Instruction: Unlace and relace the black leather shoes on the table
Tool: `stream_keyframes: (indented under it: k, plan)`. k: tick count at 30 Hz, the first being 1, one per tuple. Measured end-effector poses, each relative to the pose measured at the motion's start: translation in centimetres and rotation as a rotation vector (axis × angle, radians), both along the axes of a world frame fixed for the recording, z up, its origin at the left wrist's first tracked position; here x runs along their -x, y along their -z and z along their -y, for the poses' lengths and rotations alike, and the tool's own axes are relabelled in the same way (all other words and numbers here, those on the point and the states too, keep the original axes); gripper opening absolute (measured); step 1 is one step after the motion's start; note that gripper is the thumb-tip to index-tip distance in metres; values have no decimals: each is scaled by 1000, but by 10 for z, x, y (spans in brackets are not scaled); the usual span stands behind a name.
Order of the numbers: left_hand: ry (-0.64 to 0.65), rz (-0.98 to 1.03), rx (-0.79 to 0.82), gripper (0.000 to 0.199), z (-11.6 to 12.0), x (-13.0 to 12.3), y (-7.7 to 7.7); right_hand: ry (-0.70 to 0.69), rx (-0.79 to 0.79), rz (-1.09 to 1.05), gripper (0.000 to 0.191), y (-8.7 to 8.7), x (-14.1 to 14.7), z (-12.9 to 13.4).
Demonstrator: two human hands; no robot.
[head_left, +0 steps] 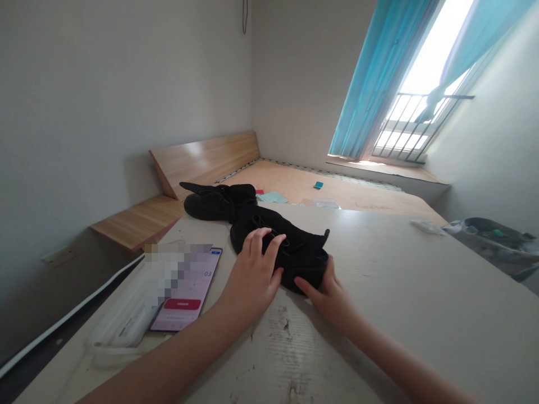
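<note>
A black suede lace-up shoe (286, 247) lies on its side on the pale worn table (391, 292), touching a second black shoe (217, 202) farther back. My left hand (252, 269) rests over the near shoe's laced upper, with its fingers curved onto the suede. My right hand (326, 292) grips the shoe's far end between thumb and fingers. The underside of the near shoe is mostly hidden by my hands and its own body.
A smartphone (185, 292) with a partly blurred screen and a clear plastic box (120, 320) lie left of my left arm. A small white packet (427, 226) sits near the table's far right edge. Behind stands a bare wooden bed frame (206, 163).
</note>
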State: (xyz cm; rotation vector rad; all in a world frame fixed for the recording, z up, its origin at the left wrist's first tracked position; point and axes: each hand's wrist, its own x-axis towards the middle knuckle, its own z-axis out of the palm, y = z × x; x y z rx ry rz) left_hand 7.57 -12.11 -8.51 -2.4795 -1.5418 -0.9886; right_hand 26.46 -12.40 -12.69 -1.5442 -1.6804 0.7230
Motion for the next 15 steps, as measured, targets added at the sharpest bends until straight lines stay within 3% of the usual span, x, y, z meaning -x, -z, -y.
stream_keyframes:
  k: [7, 15]
  plan:
    - [-11, -46, -1, 52, 0, -1, 0, -129, -10, -115, 65, 0, -5, -29]
    - [-33, -109, 53, 60, 0, -1, 5, -286, -73, -214, 65, 7, 14, -78]
